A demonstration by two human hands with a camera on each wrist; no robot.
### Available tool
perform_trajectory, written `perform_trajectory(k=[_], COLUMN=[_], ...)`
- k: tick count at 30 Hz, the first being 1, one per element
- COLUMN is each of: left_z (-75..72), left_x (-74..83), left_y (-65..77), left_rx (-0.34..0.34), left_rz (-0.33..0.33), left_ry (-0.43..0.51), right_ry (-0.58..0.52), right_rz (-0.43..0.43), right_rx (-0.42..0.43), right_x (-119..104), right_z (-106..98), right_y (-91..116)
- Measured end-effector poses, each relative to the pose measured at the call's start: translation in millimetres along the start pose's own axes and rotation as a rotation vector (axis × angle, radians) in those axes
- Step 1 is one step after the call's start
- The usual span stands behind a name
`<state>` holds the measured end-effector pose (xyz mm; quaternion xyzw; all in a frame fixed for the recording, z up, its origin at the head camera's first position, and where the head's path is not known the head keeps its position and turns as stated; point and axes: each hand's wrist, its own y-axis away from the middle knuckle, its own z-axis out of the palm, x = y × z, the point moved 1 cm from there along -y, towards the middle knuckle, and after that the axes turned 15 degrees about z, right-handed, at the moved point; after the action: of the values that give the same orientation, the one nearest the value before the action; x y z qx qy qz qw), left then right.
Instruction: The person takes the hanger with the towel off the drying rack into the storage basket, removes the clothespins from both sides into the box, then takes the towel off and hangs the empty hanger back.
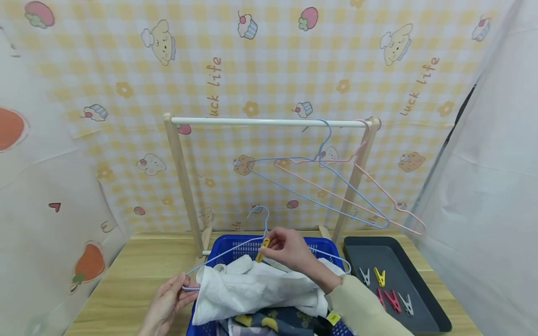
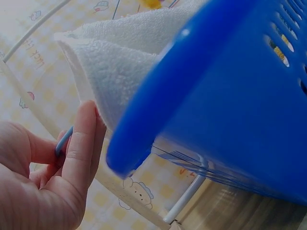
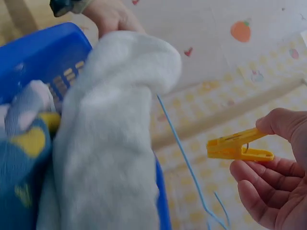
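A white towel point(image 1: 256, 291) lies draped over the lower bar of a light blue wire hanger point(image 1: 229, 253), above a blue basket point(image 1: 227, 241). My left hand point(image 1: 166, 296) pinches the hanger's left corner, just beside the towel's edge; the left wrist view shows the bent wire point(image 2: 63, 142) between thumb and fingers. Between thumb and fingers my right hand point(image 1: 290, 249) holds a yellow clothespin point(image 3: 237, 147), near the hanger's neck. In the right wrist view the clothespin is apart from the towel point(image 3: 108, 143). The towel hides most of the lower bar.
Behind the basket stands a rack with a white rail point(image 1: 235, 121); a blue hanger point(image 1: 323, 140) and a pink hanger point(image 1: 378, 184) hang at its right. A dark tray point(image 1: 357, 245) at right holds several clothespins point(image 1: 392, 301). Patterned clothes point(image 1: 273, 322) lie in the basket.
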<state>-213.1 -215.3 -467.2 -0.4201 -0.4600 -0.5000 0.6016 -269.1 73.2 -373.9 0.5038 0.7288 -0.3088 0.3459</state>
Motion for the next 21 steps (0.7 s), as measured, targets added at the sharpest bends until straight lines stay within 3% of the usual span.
perform_trajectory(k=[8,13,21], left_z=[-2.0,-2.9,-1.9], left_x=[-2.2,-3.3,-3.4], left_y=[0.9,0.3,-1.8], left_rx=[-0.074,-0.081,-0.071], left_rz=[0.048,0.042,0.019], left_ry=[0.066,0.07,0.055], right_ry=[0.128,0.164,0.22], right_rz=[0.018,0.12,0.231], right_rx=[0.175,0.27,0.337], right_x=[28,49,66], right_z=[-50,-78,-98], right_y=[19,37,54])
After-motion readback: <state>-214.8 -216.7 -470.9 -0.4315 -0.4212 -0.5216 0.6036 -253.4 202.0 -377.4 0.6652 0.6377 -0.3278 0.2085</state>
